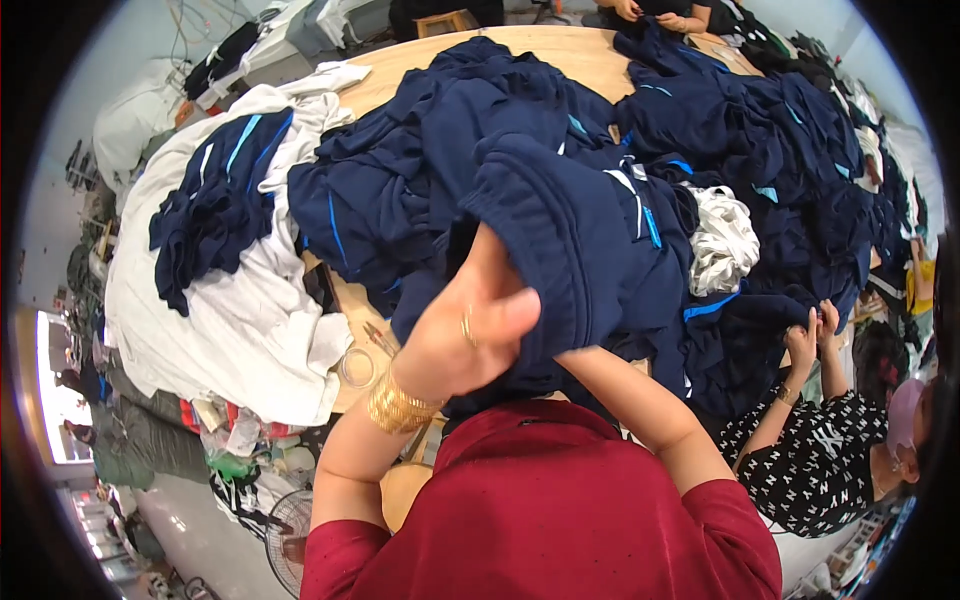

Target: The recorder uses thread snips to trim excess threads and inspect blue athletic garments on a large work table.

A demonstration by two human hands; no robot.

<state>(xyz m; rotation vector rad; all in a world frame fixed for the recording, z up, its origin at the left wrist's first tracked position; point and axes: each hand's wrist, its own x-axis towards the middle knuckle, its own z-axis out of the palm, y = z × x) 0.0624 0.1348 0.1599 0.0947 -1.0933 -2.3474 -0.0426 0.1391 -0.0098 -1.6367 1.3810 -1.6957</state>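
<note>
In front of me is a navy garment (570,230) with a stitched, gathered waistband, its opening turned toward my left hand. The fingers of my left hand (475,325) reach inside that opening and are hidden, while the thumb lies outside against the band. Gold bangles circle the left wrist. My right hand is behind the lower edge of the same garment; only its wrist (585,362) and forearm show, so its fingers cannot be made out. A large pile of navy clothes (400,150) with blue and white trim lies just beyond.
White cloth (210,340) covers the table's left side, with a folded navy piece (225,200) on top. A bundle of white strips (724,240) sits right of my garment. A co-worker's hands (812,340) handle navy cloth at right; another person (660,15) works across the table.
</note>
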